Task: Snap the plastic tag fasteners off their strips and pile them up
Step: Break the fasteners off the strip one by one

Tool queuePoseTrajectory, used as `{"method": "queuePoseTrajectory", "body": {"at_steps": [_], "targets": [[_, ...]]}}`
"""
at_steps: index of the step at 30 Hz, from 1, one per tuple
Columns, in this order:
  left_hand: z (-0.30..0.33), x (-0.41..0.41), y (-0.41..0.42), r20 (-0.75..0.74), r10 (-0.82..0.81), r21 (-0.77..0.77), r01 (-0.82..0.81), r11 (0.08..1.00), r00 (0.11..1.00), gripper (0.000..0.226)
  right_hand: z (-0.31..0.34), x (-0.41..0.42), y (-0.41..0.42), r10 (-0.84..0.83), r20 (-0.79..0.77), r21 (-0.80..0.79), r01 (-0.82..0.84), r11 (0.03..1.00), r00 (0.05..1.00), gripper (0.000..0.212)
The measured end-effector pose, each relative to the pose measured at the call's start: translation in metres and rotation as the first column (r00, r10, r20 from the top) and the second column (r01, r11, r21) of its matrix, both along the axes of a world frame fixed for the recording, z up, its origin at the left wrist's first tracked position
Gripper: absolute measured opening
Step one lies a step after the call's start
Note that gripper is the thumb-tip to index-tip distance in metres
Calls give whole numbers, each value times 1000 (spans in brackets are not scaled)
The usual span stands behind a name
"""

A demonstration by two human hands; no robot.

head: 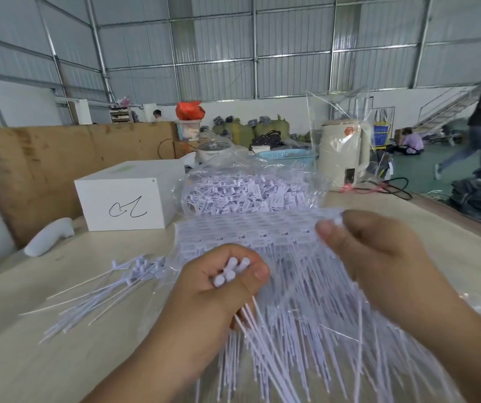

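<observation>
My left hand [219, 283] is nearest, fingers curled round a small bundle of snapped-off fasteners [230, 271], their stems trailing toward me. My right hand [379, 254] pinches a single fastener [337, 221] at the far edge of the joined strips [262, 231], which lie spread on the wooden table [59, 359]. A loose pile [108, 289] lies to my left, near a white box [128, 196].
</observation>
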State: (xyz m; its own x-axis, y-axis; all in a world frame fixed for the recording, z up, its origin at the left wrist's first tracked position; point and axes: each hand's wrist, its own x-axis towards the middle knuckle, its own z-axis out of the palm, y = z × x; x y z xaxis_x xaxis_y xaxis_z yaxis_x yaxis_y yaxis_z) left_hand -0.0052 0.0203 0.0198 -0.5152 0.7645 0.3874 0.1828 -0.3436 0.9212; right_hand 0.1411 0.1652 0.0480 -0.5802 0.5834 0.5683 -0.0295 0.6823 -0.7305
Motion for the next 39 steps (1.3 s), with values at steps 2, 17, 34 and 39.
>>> {"method": "queuePoseTrajectory", "body": {"at_steps": [2, 17, 34, 39], "targets": [[2, -2, -1, 5, -130, -27, 130, 991, 992, 20, -7, -1, -11, 257, 184, -8, -260, 966, 949, 34], [8, -23, -10, -113, -434, -353, 372, 858, 894, 11, -27, -10, -9, 246, 495, 193, -382, 904, 833, 57], [5, -5, -3, -101, -159, -207, 135, 969, 982, 10, -26, -14, -15, 183, 188, 131, -210, 969, 965, 43], [6, 13, -2, -45, -22, -104, 17, 994, 999, 5, -15, -11, -2, -111, -123, -48, 105, 993, 986, 53]]}}
